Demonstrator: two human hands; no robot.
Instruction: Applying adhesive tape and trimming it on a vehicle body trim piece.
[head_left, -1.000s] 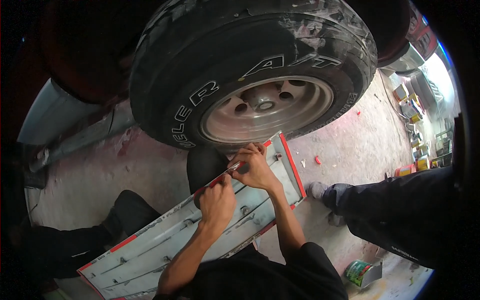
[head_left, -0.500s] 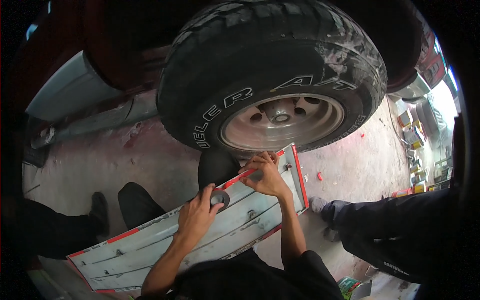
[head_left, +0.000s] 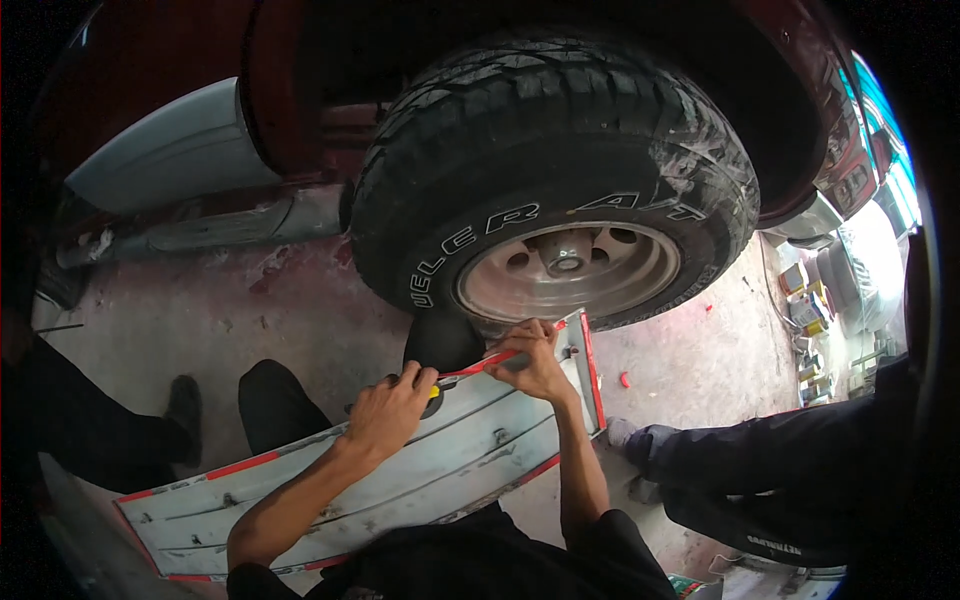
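A long whitish panel (head_left: 480, 455), edged with red strips, lies slantwise before me. My left hand (head_left: 390, 412) is closed around a roll of tape (head_left: 435, 400) above the panel's far edge; dark sides and a bit of yellow show, while the fingers hide the rest. From the roll a red strip (head_left: 470, 371) runs along that edge to my right hand (head_left: 530, 360). The fingers and thumb of my right hand pinch the strip at the edge near the panel's right end. My knee (head_left: 443, 342) is under the far edge, between the hands.
A big tyre (head_left: 560, 180) on a vehicle stands just beyond the panel. People's dark-clothed legs are close by at left (head_left: 100, 420) and right (head_left: 750, 450). Several cans (head_left: 812, 310) stand at the far right. A small red scrap (head_left: 625, 380) lies on the floor.
The left hand has turned over the tape roll, so its round opening no longer faces up. The red strip between the hands shows more clearly. My view has shifted, and the panel appears slightly lower.
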